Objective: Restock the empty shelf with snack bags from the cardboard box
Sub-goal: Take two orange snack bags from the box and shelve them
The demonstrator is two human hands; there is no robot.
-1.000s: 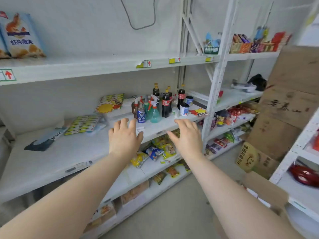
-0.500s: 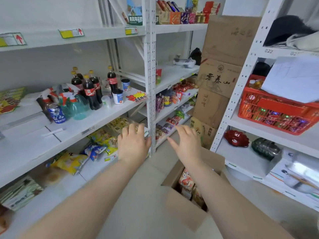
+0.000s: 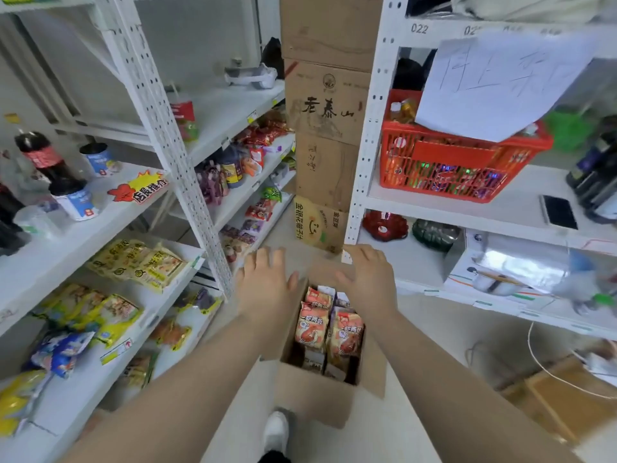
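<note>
An open cardboard box (image 3: 314,392) stands on the floor below me, packed with several orange and red snack bags (image 3: 329,325) standing upright. My left hand (image 3: 265,284) hovers over the box's left flap, fingers spread and holding nothing. My right hand (image 3: 369,279) hangs above the box's far right corner, likewise open and holding nothing. Both forearms stretch forward on either side of the bags. The white shelf (image 3: 50,248) on the left carries bottles and cups.
Lower left shelves hold yellow snack packs (image 3: 140,262) and blue bags (image 3: 61,350). Stacked cardboard cartons (image 3: 325,108) stand straight ahead. A red basket (image 3: 450,165) sits on the right rack. A white shoe (image 3: 275,431) shows on the floor, and a flat carton (image 3: 551,392) lies at lower right.
My view has swung right and down from the left shelf to the box on the floor. Both open hands moved with it and now hang over the box.
</note>
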